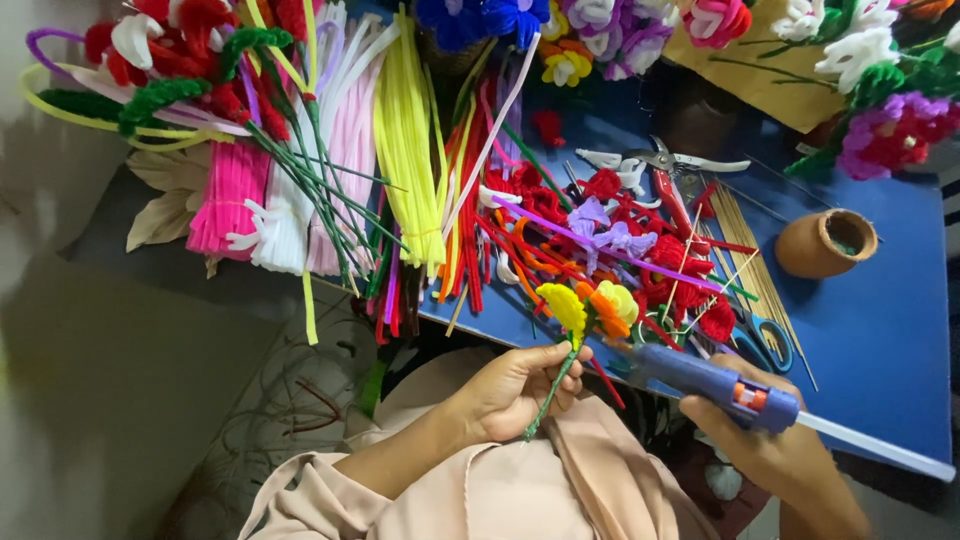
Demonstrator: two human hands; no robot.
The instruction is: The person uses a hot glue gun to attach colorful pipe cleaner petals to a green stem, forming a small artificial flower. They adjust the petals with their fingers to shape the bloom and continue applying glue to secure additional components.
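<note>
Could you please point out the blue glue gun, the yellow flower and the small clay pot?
blue glue gun [715,383]: head view, on its barrel.
yellow flower [563,305]: head view, on its yellow head.
small clay pot [812,250]: head view, on its outer wall.

Loose beige sleeves, bare hands

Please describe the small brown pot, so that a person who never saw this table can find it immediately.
Start at the blue table and look at its right part, past the heap of red pipe-cleaner flowers. There the small brown pot lies tilted on its side, its round opening facing right, beside the bundle of thin wooden sticks. It is the only smooth, clay-coloured thing among fuzzy, bright ones.
</note>
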